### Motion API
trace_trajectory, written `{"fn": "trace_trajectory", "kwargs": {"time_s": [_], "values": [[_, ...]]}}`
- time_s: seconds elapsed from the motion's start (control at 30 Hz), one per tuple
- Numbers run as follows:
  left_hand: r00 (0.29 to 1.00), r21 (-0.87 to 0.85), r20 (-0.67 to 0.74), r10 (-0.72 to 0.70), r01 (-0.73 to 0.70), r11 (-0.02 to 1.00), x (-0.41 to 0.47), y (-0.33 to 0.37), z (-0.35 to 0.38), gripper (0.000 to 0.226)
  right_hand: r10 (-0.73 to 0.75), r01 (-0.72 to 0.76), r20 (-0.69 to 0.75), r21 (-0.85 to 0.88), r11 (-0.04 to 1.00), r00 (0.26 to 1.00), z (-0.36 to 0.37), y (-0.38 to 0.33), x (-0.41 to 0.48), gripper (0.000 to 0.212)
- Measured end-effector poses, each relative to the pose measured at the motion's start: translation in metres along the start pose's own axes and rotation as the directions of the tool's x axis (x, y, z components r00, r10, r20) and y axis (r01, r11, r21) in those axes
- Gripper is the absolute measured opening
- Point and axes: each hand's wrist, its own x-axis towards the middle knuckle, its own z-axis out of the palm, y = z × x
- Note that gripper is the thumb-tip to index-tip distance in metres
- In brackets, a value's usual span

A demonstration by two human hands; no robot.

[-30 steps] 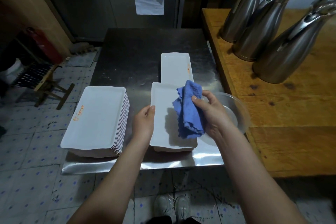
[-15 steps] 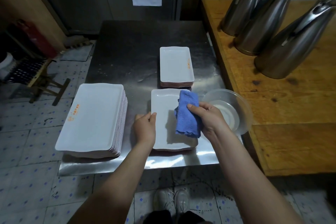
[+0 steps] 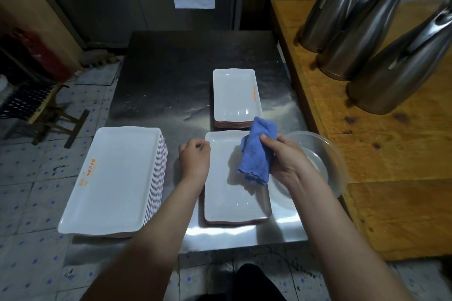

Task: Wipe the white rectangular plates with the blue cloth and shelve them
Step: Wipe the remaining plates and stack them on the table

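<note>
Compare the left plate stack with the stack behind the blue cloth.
The left stack is tall, with many plates; the far stack is low, with few. The left stack's orange print is on its left rim; the far stack's is on its right. Both hold white rectangular plates.

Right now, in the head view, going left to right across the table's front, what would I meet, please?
Tall plate stack → left hand → blue cloth → right hand → clear bowl → wooden counter. The near plate, overlapped by hand and cloth, is left out.
</note>
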Motion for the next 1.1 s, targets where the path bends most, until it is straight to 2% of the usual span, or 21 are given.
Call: {"fn": "trace_trajectory", "kwargs": {"time_s": [0.13, 0.3, 0.37, 0.53, 0.7, 0.83, 0.97, 1.1], "values": [[0.999, 0.025, -0.033, 0.011, -0.01, 1.0, 0.042, 0.027, 0.018, 0.022, -0.014, 0.014, -0.005, -0.033, 0.999, 1.0, 0.007, -0.019, 0.036, 0.01], [0.998, 0.028, -0.06, -0.023, 0.024, 0.999, 0.102, 0.054, 0.046, 0.025, -0.027, 0.007, -0.067, -0.282, 0.959, 0.997, 0.011, -0.039, 0.084, 0.009], [0.999, 0.054, -0.047, -0.022, 0.024, 0.998, 0.121, 0.06, 0.057, 0.029, -0.023, -0.01, -0.097, -0.326, 0.945, 0.995, 0.01, -0.045, 0.1, 0.008], [1.0, 0.096, 0.003, -0.01, 0.009, 0.995, 0.148, 0.065, 0.075, 0.04, 0.045, -0.077, -0.101, -0.343, 0.936, 0.994, 0.007, -0.054, 0.128, 0.006], [0.997, 0.212, 0.004, 0.074, -0.073, 0.975, 0.152, 0.059, 0.075, 0.018, 0.083, -0.116, -0.113, -0.326, 0.938, 0.99, 0.005, -0.052, 0.139, 0.008], [0.989, 0.307, -0.002, 0.151, -0.143, 0.941, 0.151, 0.063, 0.069, 0.017, 0.093, -0.128, -0.122, -0.322, 0.938, 0.988, 0.002, -0.053, 0.138, 0.008], [0.993, 0.198, -0.057, 0.105, -0.092, 0.976, 0.152, 0.071, 0.06, 0.007, 0.078, -0.119, -0.145, -0.302, 0.946, 0.986, -0.001, -0.058, 0.13, 0.013], [0.999, 0.002, 0.007, -0.052, 0.052, 0.999, 0.145, 0.075, 0.053, 0.006, 0.035, -0.081, -0.168, -0.274, 0.958, 0.985, -0.001, -0.066, 0.117, 0.007]]}}
